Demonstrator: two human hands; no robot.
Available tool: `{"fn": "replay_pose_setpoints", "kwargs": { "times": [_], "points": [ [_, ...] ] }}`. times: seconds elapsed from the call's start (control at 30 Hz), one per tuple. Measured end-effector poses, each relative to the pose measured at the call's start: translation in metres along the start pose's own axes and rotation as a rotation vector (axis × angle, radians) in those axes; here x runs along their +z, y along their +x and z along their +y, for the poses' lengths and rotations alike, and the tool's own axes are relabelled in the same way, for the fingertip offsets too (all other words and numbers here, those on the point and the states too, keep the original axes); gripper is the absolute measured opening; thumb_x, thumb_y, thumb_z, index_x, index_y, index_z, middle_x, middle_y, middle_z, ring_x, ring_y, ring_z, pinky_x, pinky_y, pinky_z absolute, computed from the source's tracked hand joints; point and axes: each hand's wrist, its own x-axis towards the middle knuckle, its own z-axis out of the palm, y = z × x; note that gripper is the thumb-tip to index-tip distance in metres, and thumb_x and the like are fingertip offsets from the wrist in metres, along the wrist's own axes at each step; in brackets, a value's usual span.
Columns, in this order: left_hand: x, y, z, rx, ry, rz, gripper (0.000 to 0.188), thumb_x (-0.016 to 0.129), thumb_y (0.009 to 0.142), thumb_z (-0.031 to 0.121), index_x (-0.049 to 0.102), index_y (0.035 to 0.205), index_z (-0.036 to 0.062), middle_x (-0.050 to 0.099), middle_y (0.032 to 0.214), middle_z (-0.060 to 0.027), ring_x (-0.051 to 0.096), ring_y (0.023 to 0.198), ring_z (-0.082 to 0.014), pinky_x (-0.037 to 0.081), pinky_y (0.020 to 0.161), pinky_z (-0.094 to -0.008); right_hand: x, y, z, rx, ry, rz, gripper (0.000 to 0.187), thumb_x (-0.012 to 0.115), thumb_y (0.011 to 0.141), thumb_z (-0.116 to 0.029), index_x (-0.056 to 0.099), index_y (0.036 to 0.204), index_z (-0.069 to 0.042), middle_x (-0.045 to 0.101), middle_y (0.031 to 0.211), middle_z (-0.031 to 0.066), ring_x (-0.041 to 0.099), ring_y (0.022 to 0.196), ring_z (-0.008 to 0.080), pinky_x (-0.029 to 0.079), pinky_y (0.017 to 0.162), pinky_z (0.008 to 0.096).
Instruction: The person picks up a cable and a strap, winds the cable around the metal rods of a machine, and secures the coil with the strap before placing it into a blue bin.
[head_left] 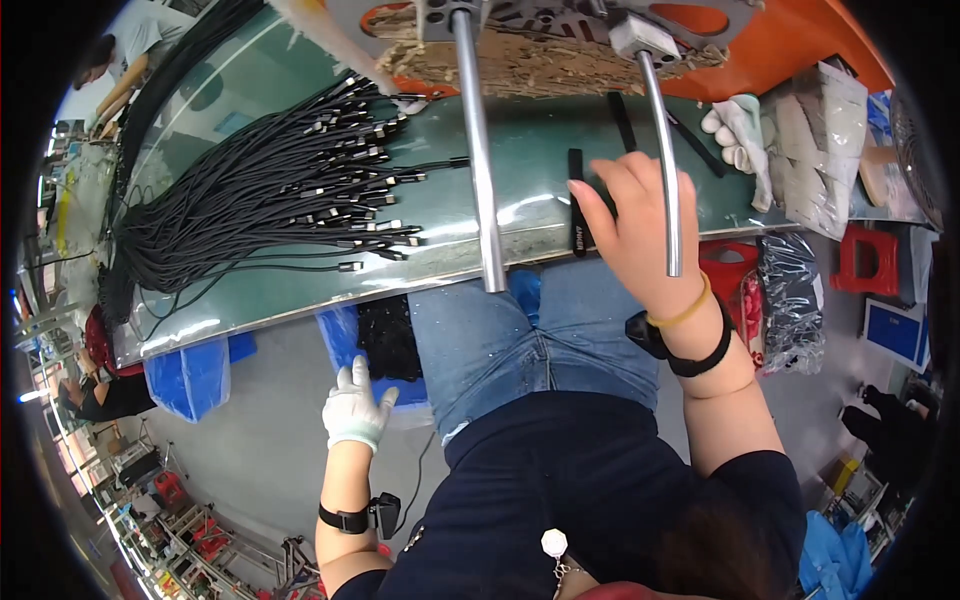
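Observation:
My right hand [640, 225], bare, is over the near part of the green table [530, 180], thumb and fingers apart, seemingly holding nothing. Beside its thumb lies a black strap [577, 203]. Past its fingertips is a second black strap [622, 120], and a third dark strip [697, 145] lies to the right. A metal rod [660, 150] crosses in front of part of this hand. Down at the left, my left hand [355, 405] wears a white glove with its fingers apart and empty. It is just below a blue bin [340, 335] containing black items [390, 340].
A large bundle of black cables [240, 190] with metal plugs covers the table's left. Another metal rod [480, 170] hangs ahead. A white glove [740, 140] and a plastic-wrapped package [815, 145] sit at right. Red stools [860, 265] stand beyond. Another person [130, 65] is at far left.

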Motion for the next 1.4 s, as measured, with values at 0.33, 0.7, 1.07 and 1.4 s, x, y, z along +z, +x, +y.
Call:
{"fn": "replay_pose_setpoints", "kwargs": {
  "times": [0.33, 0.7, 1.07, 1.4],
  "points": [
    [-0.101, 0.086, 0.030, 0.457, -0.149, 0.751, 0.025, 0.067, 0.068, 0.013, 0.061, 0.092, 0.0058, 0.059, 0.092, -0.0091, 0.056, 0.077, -0.0271, 0.044, 0.071, -0.0366, 0.041, 0.005, -0.001, 0.181, -0.234, -0.060, 0.015, 0.063, 0.070, -0.006, 0.060, 0.085, -0.006, 0.055, 0.080, 0.0068, 0.053, 0.080, 0.0257, 0.039, 0.069, 0.0368],
    [-0.098, 0.117, -0.014, 0.471, -0.151, 0.545, 0.020, 0.068, 0.066, 0.011, 0.056, 0.080, 0.0051, 0.055, 0.078, -0.0084, 0.054, 0.073, -0.0272, 0.043, 0.066, -0.0361, 0.025, 0.010, -0.011, 0.071, 0.051, -0.056, 0.013, 0.063, 0.069, -0.003, 0.062, 0.082, -0.006, 0.056, 0.082, 0.0069, 0.054, 0.079, 0.0240, 0.037, 0.074, 0.0326],
    [-0.102, 0.094, 0.060, 0.387, -0.832, 0.925, 0.017, 0.066, 0.073, 0.003, 0.058, 0.088, 0.0049, 0.054, 0.073, -0.0108, 0.051, 0.056, -0.0280, 0.044, 0.052, -0.0354, -0.010, -0.026, -0.033, 0.441, 1.252, -0.026, 0.012, 0.061, 0.079, 0.002, 0.059, 0.090, 0.002, 0.057, 0.083, 0.0069, 0.054, 0.071, 0.0143, 0.043, 0.062, 0.0238],
    [-0.103, 0.075, 0.145, 0.977, -0.917, 0.324, 0.016, 0.058, 0.080, 0.016, 0.058, 0.092, 0.0061, 0.053, 0.067, -0.0114, 0.054, 0.058, -0.0283, 0.043, 0.051, -0.0367, -0.027, -0.036, -0.031, 0.691, 1.695, -0.073, 0.022, 0.060, 0.079, 0.001, 0.055, 0.100, 0.001, 0.057, 0.078, 0.0094, 0.052, 0.060, 0.0121, 0.042, 0.056, 0.0214]
  ]
}}
